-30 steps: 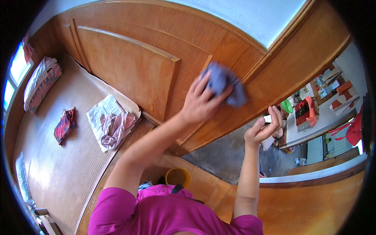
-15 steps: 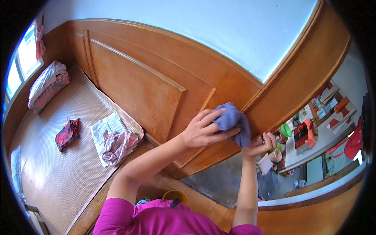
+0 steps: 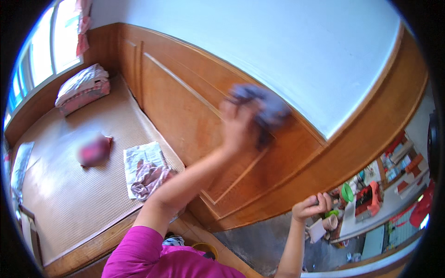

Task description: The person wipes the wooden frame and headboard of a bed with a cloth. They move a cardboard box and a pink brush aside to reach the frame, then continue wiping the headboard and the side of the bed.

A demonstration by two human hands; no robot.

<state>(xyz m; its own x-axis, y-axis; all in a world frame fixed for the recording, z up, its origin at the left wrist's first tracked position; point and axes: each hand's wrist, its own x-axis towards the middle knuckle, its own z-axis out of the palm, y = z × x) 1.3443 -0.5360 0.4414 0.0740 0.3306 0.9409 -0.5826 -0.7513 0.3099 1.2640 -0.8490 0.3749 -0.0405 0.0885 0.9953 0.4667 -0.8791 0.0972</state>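
My left hand [image 3: 241, 124] is smeared by motion and pressed over a grey-blue cloth [image 3: 273, 107]. The cloth lies against the brown wood wall panelling [image 3: 185, 118], near its top edge below the pale wall. To the right and lower, my right hand [image 3: 313, 206] is held up in front of the doorway, apart from the cloth. Its fingers are curled in, and nothing shows in them.
On the left is a bed with a woven mat [image 3: 69, 204]. It bears folded bedding [image 3: 85, 88], a blurred red cloth [image 3: 96, 150] and a crumpled pinkish cloth [image 3: 150, 180] on paper. A yellow bucket [image 3: 207, 249] stands below me. Beyond the doorway, a cluttered counter [image 3: 354, 217] holds a green bowl [image 3: 346, 192].
My left hand has carried the cloth up and to the left along the panelling. My right hand, beside the cloth before, is now lower and apart from it. The view has shifted.
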